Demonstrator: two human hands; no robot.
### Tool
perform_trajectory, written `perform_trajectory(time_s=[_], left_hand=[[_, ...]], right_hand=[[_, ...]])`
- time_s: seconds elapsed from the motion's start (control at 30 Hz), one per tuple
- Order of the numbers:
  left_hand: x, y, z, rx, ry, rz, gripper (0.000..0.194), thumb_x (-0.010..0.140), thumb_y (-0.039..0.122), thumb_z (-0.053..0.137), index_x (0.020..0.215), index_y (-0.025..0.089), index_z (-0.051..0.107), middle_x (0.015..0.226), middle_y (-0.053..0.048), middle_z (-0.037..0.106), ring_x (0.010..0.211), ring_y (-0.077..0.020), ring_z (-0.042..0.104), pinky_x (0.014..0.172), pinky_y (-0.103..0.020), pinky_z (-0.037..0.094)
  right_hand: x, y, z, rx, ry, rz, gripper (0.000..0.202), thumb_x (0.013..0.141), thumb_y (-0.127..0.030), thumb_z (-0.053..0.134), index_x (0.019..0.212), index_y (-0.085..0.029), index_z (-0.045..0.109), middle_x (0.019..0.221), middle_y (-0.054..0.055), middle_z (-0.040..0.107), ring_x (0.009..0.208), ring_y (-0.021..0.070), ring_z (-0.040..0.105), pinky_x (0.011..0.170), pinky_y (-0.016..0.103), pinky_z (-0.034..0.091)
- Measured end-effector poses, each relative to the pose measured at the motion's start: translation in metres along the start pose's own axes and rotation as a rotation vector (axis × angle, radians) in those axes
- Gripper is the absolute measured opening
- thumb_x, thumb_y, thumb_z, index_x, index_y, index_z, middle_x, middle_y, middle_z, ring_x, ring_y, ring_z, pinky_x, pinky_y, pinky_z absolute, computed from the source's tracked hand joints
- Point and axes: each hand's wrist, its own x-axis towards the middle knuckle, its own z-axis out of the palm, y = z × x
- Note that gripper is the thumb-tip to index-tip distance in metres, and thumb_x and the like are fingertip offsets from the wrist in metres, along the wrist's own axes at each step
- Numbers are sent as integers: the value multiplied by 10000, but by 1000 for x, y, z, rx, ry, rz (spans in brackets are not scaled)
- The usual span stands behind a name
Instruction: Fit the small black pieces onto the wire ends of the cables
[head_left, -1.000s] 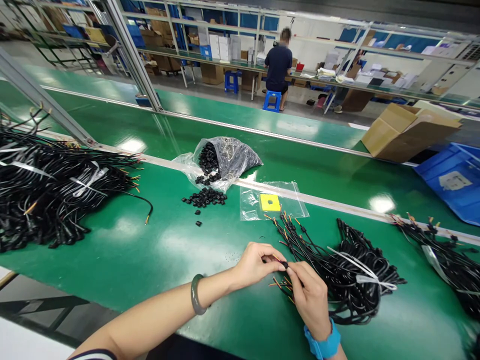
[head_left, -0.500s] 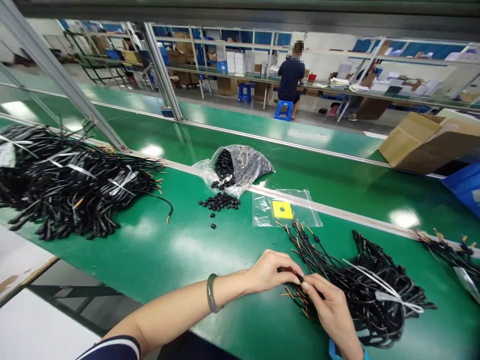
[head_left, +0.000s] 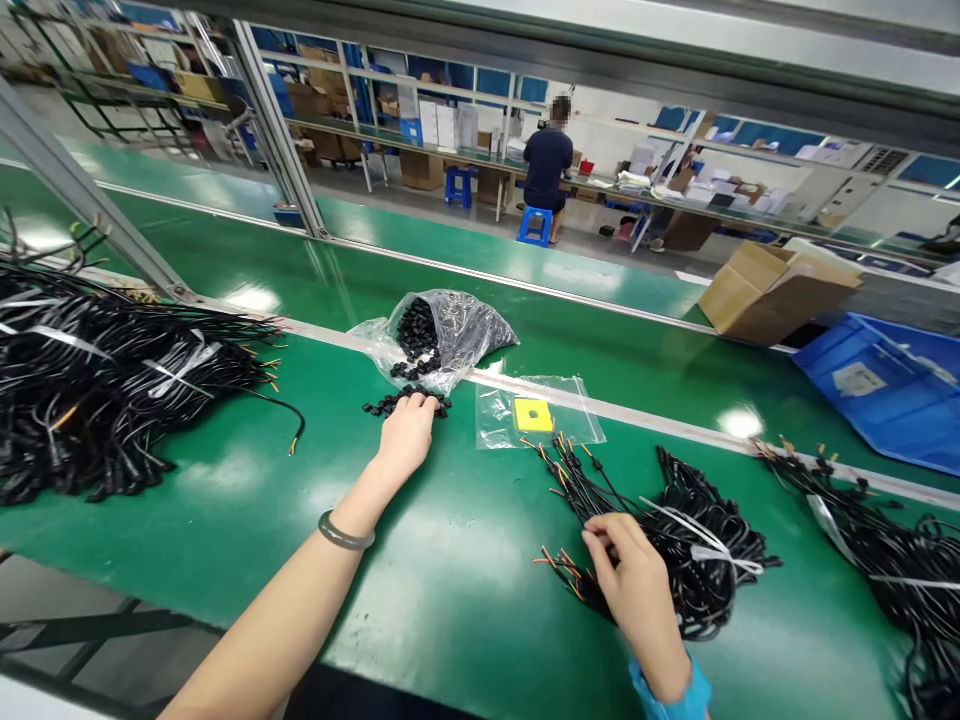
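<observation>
A: Where were the hands?

B: The left hand (head_left: pixel 407 436) was stretched out to about eleven o'clock, fingers curled down onto a small heap of black caps (head_left: pixel 405 399) spilled on the green belt (head_left: pixel 247 520). Whether it had pinched a cap yet could not be told; the fingertips hid it.

A: And the other?

B: The right hand (head_left: pixel 636 588) lay near four o'clock, fingers closed lightly on the ends of a tied wire bundle (head_left: pixel 679 545), beside its bare orange tips.

A: What stage did that look like?

B: Judging by the pose, fetching a cap while the wire was kept ready. The next move would call for lifting a single cap cleanly from the heap and lining its hole up with one thin lead.

A: Anything else around?

B: A clear bag (head_left: pixel 450 330) of more caps sat just beyond the heap at twelve o'clock, a flat bag with a yellow tag (head_left: pixel 533 414) beside it, a large wire pile (head_left: pixel 97 385) at nine o'clock, and a seated person (head_left: pixel 546 165) far off.
</observation>
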Motion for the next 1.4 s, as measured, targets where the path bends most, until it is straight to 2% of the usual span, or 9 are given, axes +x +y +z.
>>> perform_trajectory(time_s=[0.07,0.17,0.3,0.43,0.67,0.73,0.93,1.23,1.4], left_hand=[[0,2,0,14,-13,-9,288,862,64,395,1070,142,579,1016,-129,582,947,-280,570,736,-350,495],[1,3,-2,33,-10,-42,276,847,74,419,1074,130,567,956,-129,600,903,-286,605,711,-354,502],[2,-1,-5,-72,65,-80,302,835,105,442,1106,150,566,959,-113,618,845,-269,639,709,-362,515],[0,10,-2,-572,193,4,254,808,147,507,1033,150,627,984,-86,631,831,-185,645,759,-291,527],[7,57,22,-1473,-285,-37,206,746,231,653,892,89,687,754,-75,717,734,-172,684,759,-311,556],[12,65,26,-1440,-295,-35,188,735,232,675,856,88,688,723,-66,718,691,-169,685,710,-296,562],[34,80,26,-782,-22,262,107,794,161,600,786,149,706,770,-40,725,680,-151,665,660,-240,520],[46,87,36,-577,5,451,167,801,108,554,703,170,675,805,-91,695,859,-226,605,791,-324,462],[47,89,30,-655,-5,383,123,751,97,601,687,160,686,782,-78,697,825,-210,623,785,-314,488]], right_hand=[[-6,0,-5,-45,-170,-50,194,934,-313,424,828,-228,563,798,10,580,615,133,579,569,260,463],[-10,-1,-7,-123,-253,-116,250,933,-313,395,755,-234,552,732,3,564,615,147,576,523,261,435],[-10,-3,-3,-67,-191,-92,242,935,-313,396,741,-227,511,685,-5,549,579,137,552,511,251,428],[-9,-3,4,135,-28,37,170,942,-327,419,921,-213,542,760,8,601,621,122,578,559,221,473],[-10,0,15,210,78,36,217,939,-325,428,1016,-208,594,942,56,651,683,137,616,578,227,499],[-11,0,16,209,63,29,217,943,-307,417,1023,-212,595,963,57,650,756,148,633,623,232,511],[-11,-1,18,171,34,3,214,956,-272,390,1047,-214,574,964,56,635,844,156,632,712,250,512],[-9,-6,17,138,30,-13,214,953,-261,372,1013,-214,573,898,40,626,763,148,629,638,244,501],[-8,-7,17,165,55,0,186,947,-261,400,1000,-214,572,897,35,622,780,144,620,664,239,493]])
